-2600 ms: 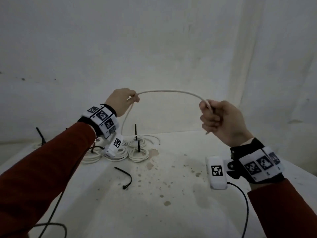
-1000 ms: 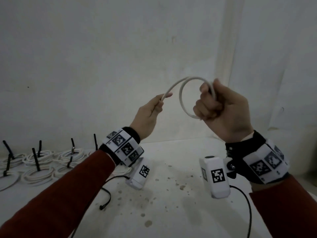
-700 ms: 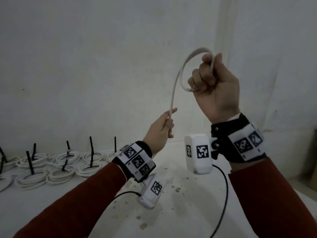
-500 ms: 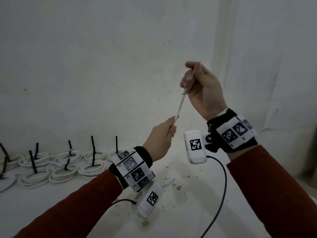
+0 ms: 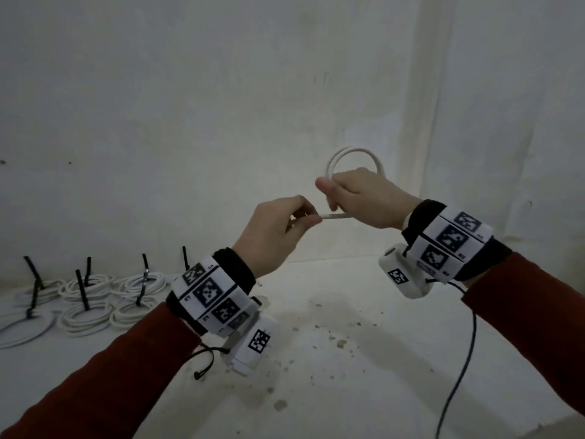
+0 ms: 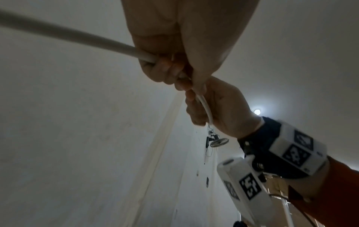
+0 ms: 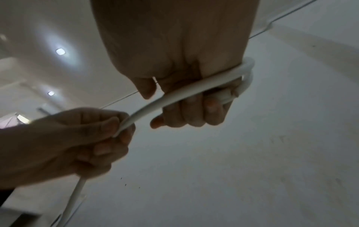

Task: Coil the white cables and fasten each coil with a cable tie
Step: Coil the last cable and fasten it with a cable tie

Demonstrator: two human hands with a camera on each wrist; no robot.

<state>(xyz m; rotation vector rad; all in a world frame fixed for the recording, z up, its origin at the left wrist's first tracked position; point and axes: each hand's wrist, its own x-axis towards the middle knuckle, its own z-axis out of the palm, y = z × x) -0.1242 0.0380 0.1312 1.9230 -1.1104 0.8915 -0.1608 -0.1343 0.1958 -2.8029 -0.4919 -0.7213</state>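
A white cable point(image 5: 354, 152) stands as two loops above my right hand point(image 5: 340, 198), whose fingers are curled round the gathered turns. A short straight stretch point(image 5: 335, 216) runs left to my left hand point(image 5: 305, 218), which pinches it between thumb and fingers. In the right wrist view the cable point(image 7: 194, 92) crosses under the right hand point(image 7: 184, 116), passes through the left hand point(image 7: 114, 130) and hangs down below it. In the left wrist view the cable point(image 6: 68, 35) runs in from the left through the left hand point(image 6: 167, 67). A loose black cable tie point(image 5: 202, 365) lies on the table below my left wrist.
Several finished coils point(image 5: 91, 299) with upright black ties lie at the table's left rear. The white table point(image 5: 348, 391) is stained in the middle. A black lead point(image 5: 459, 375) hangs from the right wrist camera. A white wall stands close behind both hands.
My right hand has come down and turned palm down, and a second loop now stands above it. My left hand rose to meet it, and the stretch between the hands now lies level.
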